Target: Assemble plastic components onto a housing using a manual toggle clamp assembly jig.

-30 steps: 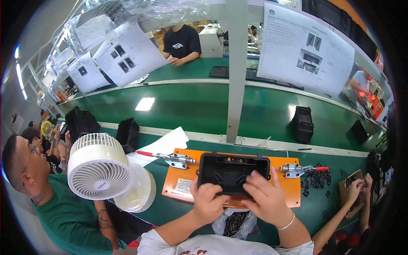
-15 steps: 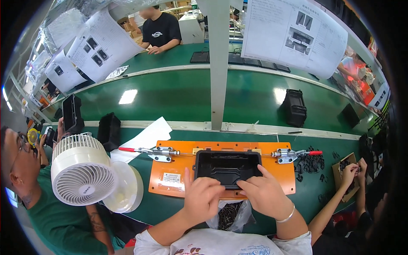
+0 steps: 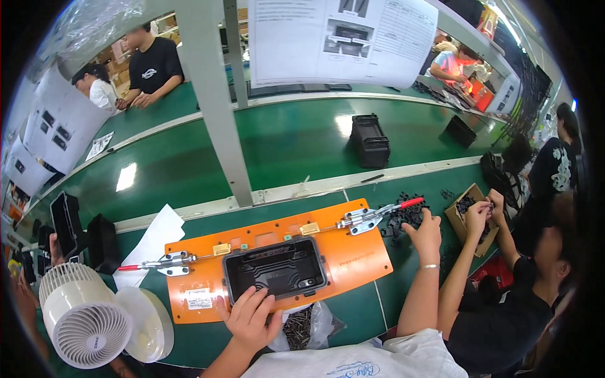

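A black rectangular plastic box [image 3: 238, 285], hollow side up, sits on the orange fixture plate [image 3: 362, 255]. My left hand [image 3: 250, 320] lies over the box's near edge, fingers stretched out and slightly spread, with the fingertips reaching inside. Off to the right, my right hand [image 3: 425, 240] is at a pile of small black plastic parts [image 3: 398, 222]. Its thumb and fingers are apart, and nothing shows between them. Toggle clamps with red handles, a left clamp [image 3: 173, 263] and a right clamp [image 3: 362, 220], are mounted on the plate, with rods pointing inward.
A clear bag of dark screws [image 3: 299, 329] lies near me below the plate. To the left stand a white fan [image 3: 91, 324] and white paper [image 3: 151, 242]. A co-worker's hands [image 3: 485, 211] work over a cardboard box [image 3: 455, 220] at right. A metal post [image 3: 217, 107] rises beyond the plate.
My right hand has left the box and gone right to the small black parts. My left hand has opened out over the box's near edge. The view has turned right, and the box stands farther from the clamps' rods.
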`<action>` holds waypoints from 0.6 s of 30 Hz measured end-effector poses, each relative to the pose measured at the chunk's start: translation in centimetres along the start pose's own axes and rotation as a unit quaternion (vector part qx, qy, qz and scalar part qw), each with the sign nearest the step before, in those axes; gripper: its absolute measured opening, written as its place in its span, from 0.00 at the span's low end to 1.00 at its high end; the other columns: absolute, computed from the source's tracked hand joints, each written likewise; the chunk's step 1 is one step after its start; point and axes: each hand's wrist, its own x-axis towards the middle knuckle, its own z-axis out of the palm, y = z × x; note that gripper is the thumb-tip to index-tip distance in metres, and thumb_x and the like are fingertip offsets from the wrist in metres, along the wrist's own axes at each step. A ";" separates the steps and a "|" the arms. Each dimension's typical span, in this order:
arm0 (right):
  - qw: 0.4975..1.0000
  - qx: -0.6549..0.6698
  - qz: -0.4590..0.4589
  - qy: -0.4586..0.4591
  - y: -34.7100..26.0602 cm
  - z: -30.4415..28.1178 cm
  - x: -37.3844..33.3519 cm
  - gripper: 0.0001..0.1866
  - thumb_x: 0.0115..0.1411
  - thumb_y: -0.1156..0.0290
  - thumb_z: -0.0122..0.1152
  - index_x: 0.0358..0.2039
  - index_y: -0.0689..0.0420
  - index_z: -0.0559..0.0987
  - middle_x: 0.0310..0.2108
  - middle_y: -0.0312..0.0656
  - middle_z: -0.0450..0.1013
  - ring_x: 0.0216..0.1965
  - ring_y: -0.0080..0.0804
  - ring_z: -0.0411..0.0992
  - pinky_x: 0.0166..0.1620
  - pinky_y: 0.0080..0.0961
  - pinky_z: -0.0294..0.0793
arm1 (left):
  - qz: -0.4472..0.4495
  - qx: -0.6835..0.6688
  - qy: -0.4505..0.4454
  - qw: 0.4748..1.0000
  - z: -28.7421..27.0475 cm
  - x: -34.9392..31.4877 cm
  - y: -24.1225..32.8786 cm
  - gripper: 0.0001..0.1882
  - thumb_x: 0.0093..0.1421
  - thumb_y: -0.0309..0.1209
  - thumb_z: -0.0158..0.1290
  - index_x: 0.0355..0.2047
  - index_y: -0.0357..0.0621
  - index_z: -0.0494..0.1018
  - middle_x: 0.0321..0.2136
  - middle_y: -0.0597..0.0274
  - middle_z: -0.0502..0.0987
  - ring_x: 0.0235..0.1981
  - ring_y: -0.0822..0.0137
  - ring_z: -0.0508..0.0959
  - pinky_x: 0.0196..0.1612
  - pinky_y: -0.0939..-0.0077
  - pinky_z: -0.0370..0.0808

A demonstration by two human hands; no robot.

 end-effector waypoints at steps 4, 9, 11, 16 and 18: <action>0.999 0.032 0.026 -0.004 3.4 4.3 1.8 0.23 0.49 0.70 0.67 0.46 0.57 0.71 0.34 0.52 0.70 0.42 0.51 0.71 0.41 0.39 0.71 | -0.004 0.003 0.010 1.000 0.0 -0.2 -0.5 0.11 0.49 0.35 0.57 0.34 0.49 0.77 0.37 0.64 0.78 0.43 0.63 0.77 0.65 0.49 0.39; 0.992 0.118 0.018 0.033 4.6 5.3 2.3 0.10 0.47 0.77 0.66 0.30 0.62 0.75 0.26 0.50 0.73 0.30 0.47 0.72 0.35 0.35 0.72 | -0.004 -0.009 0.011 1.000 -0.1 0.3 -0.2 0.11 0.48 0.31 0.57 0.33 0.47 0.77 0.37 0.63 0.78 0.43 0.62 0.77 0.66 0.52 0.41; 0.986 0.162 0.013 0.049 4.6 4.2 2.1 0.10 0.49 0.76 0.66 0.31 0.63 0.75 0.22 0.44 0.72 0.24 0.35 0.71 0.31 0.29 0.71 | -0.003 -0.019 0.016 1.000 -0.1 0.4 -0.3 0.10 0.48 0.30 0.57 0.33 0.47 0.77 0.36 0.63 0.78 0.42 0.62 0.77 0.66 0.53 0.41; 0.876 0.466 0.055 -0.114 0.3 -3.3 -0.2 0.05 0.53 0.75 0.63 0.30 0.60 0.76 0.21 0.30 0.72 0.17 0.14 0.63 0.19 0.11 0.58 | -0.036 -0.073 0.005 0.997 -1.3 1.6 0.3 0.10 0.46 0.28 0.58 0.32 0.45 0.77 0.35 0.62 0.79 0.39 0.62 0.78 0.64 0.54 0.47; 0.805 0.554 0.042 -0.207 -5.1 -6.3 -3.2 0.07 0.50 0.77 0.64 0.31 0.62 0.77 0.24 0.34 0.75 0.21 0.15 0.70 0.21 0.11 0.63 | -0.062 -0.105 -0.004 0.993 -2.8 2.7 0.9 0.11 0.46 0.27 0.58 0.32 0.44 0.77 0.34 0.62 0.79 0.37 0.62 0.78 0.61 0.55 0.53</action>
